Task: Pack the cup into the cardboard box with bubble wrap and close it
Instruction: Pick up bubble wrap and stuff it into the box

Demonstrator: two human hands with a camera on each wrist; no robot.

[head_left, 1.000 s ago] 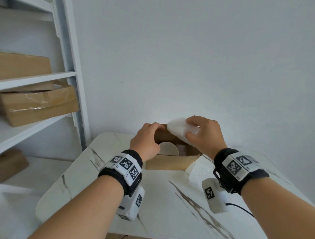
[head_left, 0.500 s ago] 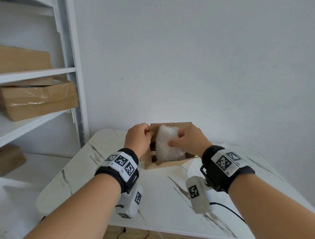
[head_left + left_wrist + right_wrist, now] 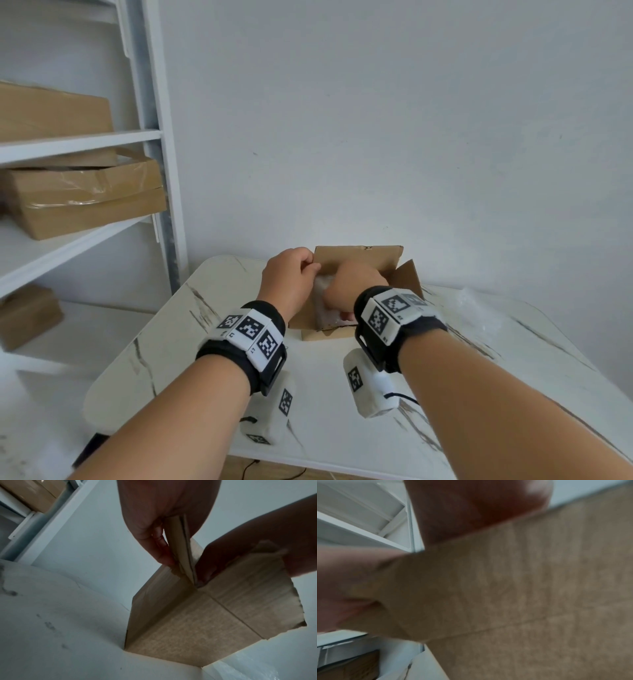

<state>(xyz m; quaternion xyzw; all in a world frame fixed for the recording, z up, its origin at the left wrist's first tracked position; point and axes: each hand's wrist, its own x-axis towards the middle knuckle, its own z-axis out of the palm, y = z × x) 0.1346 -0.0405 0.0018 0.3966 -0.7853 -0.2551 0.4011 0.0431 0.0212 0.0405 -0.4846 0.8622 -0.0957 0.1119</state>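
bubble wrap [image 3: 322, 301] lies in the cardboard box [image 3: 359, 263] under the right hand [image 3: 356, 286], its fingers hidden, while the left hand [image 3: 291, 277] pinches the left flap.

White marble-look table [image 3: 178, 346] w/ dark veins, rounded corners, pushed against the wall. Directly on it: open cardboard box [image 3: 359, 262], flaps up, sitting under both hands at the far-centre of the top. Loose clear bubble wrap [image 3: 479, 308] lies flat on the table to the right of the right hand, just beside the box. Left of the left hand: white shelf unit [image 3: 78, 142] carrying brown cartons [image 3: 85, 202] on several levels.
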